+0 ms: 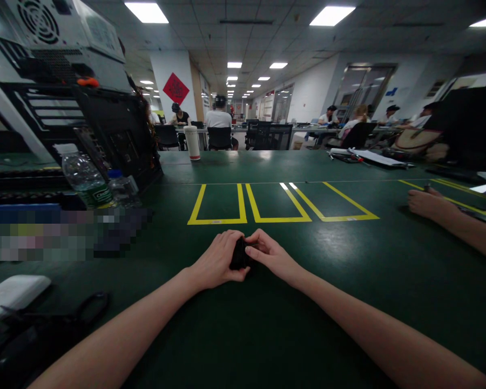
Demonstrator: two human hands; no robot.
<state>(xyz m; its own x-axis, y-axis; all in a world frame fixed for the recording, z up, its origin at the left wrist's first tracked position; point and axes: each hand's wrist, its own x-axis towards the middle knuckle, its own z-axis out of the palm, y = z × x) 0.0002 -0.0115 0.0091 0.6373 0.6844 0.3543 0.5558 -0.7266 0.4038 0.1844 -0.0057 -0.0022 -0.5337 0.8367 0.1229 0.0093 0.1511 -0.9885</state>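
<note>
Between my hands, low over the green tabletop [267, 324], is a small black object [238, 255] whose kind I cannot make out. My left hand [215, 260] wraps round it from the left, thumb below and fingers over the top. From the right, my right hand [269, 253] pinches at the object's edge with thumb and forefinger. Both hands hide much of it. Just beyond them, yellow tape [281, 220] marks several open-backed boxes on the table.
At left stand a black computer case [121, 135], a plastic bottle [83, 175], a white box-like thing [14, 294] and dark cables [93, 305]. A white cup [192, 142] is at the far edge. Another person's hand [425, 201] rests at right. Papers [378, 158] lie behind.
</note>
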